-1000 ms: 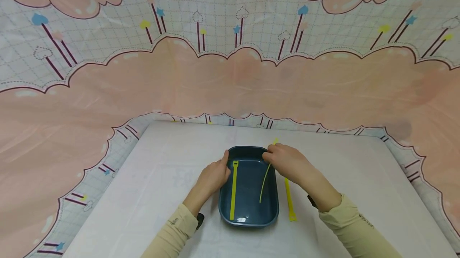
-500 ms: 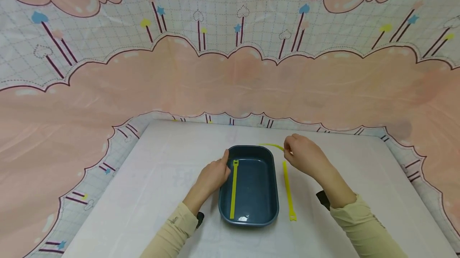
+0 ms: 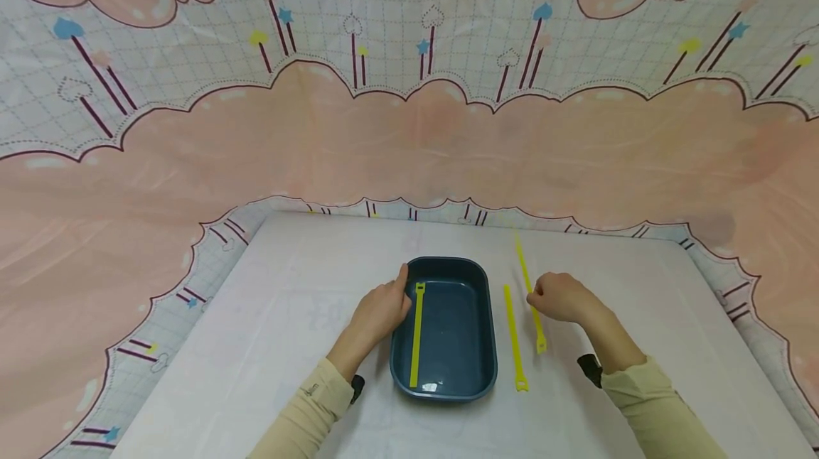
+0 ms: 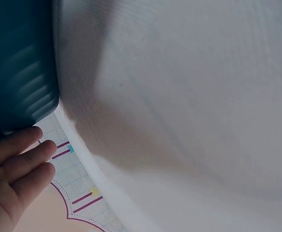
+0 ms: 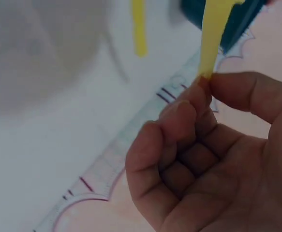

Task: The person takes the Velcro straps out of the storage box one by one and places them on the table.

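A dark blue tray (image 3: pixel 476 363) stands in the middle of the white table, and one yellow strap (image 3: pixel 416 335) lies along its left side. My left hand (image 3: pixel 379 313) holds the tray's left rim (image 4: pixel 20 72), thumb over the edge and fingers (image 4: pixel 22 159) against the outside wall. My right hand (image 3: pixel 558 297) pinches a second yellow strap (image 3: pixel 528 288) (image 5: pixel 213 34) between thumb and forefinger, right of the tray. That strap's lower end reaches the table. A third yellow strap (image 3: pixel 514 338) lies flat on the table between the tray and the held one.
The white table (image 3: pixel 269 331) is bordered by a pink and white patterned cloth (image 3: pixel 409 146) that rises behind it as a backdrop. The table's far edge lies just beyond the tray.
My right hand has carried the yellow strap out of the tray, over its right rim, and down to the table beside the third strap. My left hand has stayed on the tray.
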